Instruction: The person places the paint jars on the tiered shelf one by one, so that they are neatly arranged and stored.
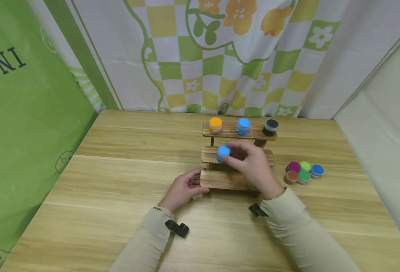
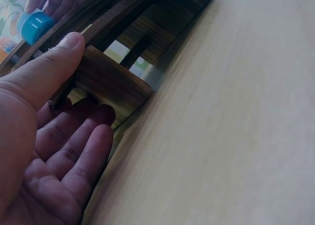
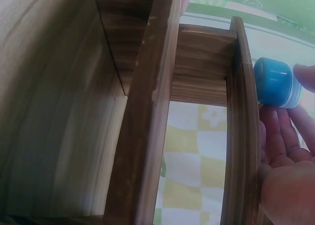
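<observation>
My right hand (image 1: 252, 166) pinches a small light-blue paint jar (image 1: 223, 152) between thumb and fingers, at the left part of the middle step of a wooden three-step stand (image 1: 225, 179). In the right wrist view the blue jar (image 3: 273, 82) is right at the step's surface. My left hand (image 1: 184, 188) grips the left end of the lowest step. The left wrist view shows its thumb (image 2: 59, 62) against the step's edge and its fingers curled below. Orange (image 1: 215, 125), blue (image 1: 243, 126) and black (image 1: 270, 127) jars stand on the top step.
Right of the stand, several jars huddle on the wooden table (image 1: 118, 181): purple (image 1: 293, 167), lime (image 1: 305, 166), blue (image 1: 317, 171), brown (image 1: 291, 177) and green (image 1: 303, 176). A patterned curtain (image 1: 220, 71) hangs behind the table, with a green cloth (image 1: 30, 105) at left.
</observation>
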`<state>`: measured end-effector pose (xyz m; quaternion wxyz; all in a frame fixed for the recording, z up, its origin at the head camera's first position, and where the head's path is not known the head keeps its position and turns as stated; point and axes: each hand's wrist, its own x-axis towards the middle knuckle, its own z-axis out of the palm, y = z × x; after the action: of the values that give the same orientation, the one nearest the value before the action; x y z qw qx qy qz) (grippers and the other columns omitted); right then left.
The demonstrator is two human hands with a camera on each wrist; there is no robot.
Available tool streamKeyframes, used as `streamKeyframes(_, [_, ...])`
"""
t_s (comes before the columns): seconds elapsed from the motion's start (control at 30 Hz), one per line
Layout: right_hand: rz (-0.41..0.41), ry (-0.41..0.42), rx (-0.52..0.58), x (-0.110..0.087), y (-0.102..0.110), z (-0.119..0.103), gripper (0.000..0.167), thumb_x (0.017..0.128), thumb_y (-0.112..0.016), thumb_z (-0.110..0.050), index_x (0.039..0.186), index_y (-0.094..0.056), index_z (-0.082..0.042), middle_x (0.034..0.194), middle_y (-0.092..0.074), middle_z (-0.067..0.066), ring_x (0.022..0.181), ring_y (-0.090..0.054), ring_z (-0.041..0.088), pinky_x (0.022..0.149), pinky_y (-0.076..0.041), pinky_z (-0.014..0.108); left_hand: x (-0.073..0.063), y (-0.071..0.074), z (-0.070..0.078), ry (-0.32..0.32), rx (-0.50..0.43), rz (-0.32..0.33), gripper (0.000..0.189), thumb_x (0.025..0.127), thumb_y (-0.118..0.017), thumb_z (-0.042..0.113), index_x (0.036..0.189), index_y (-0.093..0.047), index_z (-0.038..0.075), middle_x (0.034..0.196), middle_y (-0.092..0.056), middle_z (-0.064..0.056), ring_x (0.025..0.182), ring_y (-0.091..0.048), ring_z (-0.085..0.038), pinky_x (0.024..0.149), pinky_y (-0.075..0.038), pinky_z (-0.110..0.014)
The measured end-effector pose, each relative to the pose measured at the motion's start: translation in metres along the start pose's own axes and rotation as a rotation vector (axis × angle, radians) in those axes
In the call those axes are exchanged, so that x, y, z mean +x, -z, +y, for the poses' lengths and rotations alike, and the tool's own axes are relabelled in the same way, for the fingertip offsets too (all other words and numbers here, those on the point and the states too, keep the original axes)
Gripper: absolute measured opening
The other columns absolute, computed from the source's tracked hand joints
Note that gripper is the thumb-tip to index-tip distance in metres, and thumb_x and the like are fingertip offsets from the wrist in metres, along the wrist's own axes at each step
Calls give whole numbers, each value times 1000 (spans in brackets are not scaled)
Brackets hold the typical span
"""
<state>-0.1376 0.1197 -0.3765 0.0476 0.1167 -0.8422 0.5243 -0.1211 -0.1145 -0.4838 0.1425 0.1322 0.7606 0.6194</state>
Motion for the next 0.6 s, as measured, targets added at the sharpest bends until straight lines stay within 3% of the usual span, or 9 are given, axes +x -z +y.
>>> streamKeyframes(0.6, [-25, 0, -4, 9, -15, -7, 37, 86, -81, -11, 122, -70, -5, 116, -69, 10, 103, -68, 25, 89, -58, 40, 0, 1, -1, 5, 10, -7, 69, 85, -82, 20, 147, -51, 12, 131, -64, -11, 113, -66, -24, 92, -57, -31])
